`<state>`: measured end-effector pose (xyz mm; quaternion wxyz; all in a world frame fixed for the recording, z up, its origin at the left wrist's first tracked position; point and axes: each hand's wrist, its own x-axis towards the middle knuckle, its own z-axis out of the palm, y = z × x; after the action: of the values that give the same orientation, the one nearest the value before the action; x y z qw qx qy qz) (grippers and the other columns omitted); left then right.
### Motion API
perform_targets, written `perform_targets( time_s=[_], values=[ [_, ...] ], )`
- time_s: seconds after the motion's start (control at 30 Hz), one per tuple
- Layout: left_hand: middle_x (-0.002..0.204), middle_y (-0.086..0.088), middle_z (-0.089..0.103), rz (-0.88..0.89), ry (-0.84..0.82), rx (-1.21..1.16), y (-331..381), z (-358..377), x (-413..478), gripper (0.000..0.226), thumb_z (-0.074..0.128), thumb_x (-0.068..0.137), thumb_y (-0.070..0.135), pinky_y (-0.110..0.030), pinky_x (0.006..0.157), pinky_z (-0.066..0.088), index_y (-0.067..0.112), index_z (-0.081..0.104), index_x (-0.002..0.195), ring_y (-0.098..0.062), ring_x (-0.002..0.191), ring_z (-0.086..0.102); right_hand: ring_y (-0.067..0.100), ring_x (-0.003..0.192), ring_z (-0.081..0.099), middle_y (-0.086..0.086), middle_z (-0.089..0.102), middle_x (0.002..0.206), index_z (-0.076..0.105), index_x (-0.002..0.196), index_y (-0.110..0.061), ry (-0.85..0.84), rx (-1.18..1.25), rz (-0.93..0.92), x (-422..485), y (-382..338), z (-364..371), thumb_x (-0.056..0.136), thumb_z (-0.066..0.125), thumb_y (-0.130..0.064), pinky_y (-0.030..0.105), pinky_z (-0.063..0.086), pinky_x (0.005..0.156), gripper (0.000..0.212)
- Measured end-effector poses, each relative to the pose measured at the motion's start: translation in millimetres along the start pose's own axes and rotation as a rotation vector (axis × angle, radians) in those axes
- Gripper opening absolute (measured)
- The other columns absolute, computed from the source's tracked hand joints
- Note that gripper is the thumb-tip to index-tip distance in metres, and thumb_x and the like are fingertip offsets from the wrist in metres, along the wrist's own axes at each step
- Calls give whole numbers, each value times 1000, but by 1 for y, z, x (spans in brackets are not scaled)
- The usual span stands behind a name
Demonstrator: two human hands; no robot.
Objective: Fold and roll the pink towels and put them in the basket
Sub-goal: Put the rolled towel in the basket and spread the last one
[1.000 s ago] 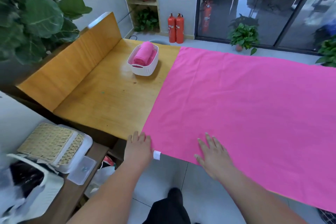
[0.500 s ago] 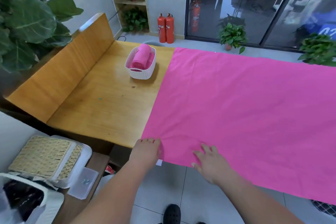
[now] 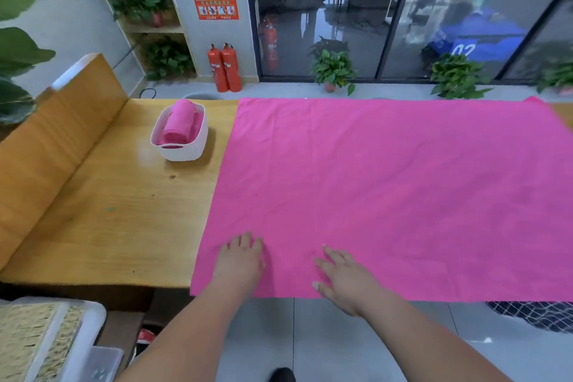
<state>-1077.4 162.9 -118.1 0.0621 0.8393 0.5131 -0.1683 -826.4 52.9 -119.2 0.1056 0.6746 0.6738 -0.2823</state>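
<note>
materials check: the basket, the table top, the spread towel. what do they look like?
Basket: likely moulded white plastic, smooth rim, fine perforated or woven-look pattern on the wall.
Table: wood or wood-look laminate, visible grain, glossy finish that reflects light; which of the two can't be told.
Spread towel: soft matte pink cloth, perhaps microfibre, with shallow wrinkles and a thin edge draping off the near side.

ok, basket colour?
White basket, with rolled pink towels inside. Shows best in the head view, the only one.

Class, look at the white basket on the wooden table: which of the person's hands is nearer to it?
The left hand. It lies flat on the pink towel near its left edge, closer to the white basket; the right hand lies farther right.
</note>
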Motion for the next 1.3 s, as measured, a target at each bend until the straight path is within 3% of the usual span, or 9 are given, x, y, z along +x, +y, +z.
perform_targets(
  time_s=[0.23,0.77,1.07,1.3],
  values=[
    [168,-15,25,178,25,25,114,-35,28,64,42,106,43,-49,120,32,19,25,162,-34,149,33,30,160,5,-1,-4,175,16,165,-34,73,56,96,-46,91,-18,105,33,-65,52,21,127,70],
    [170,-12,17,402,40,-25,481,-71,36,63,48,103,42,-45,120,32,22,27,159,-32,152,28,32,158,12,3,2,175,19,165,-28,134,161,331,-216,398,-21,106,34,-63,56,29,123,70],
    [173,-13,8,510,1,-47,600,-85,62,65,48,105,39,-50,127,22,22,21,162,-35,157,15,33,157,16,4,7,174,22,164,-28,170,201,396,-245,504,-21,105,35,-64,56,35,120,70],
    [174,-10,-9,571,6,-44,683,-87,122,76,47,107,43,-50,130,9,21,6,167,-34,161,-5,35,156,16,6,8,174,21,164,-28,176,168,428,-228,596,-37,105,37,-64,57,34,120,71]
  ],
)
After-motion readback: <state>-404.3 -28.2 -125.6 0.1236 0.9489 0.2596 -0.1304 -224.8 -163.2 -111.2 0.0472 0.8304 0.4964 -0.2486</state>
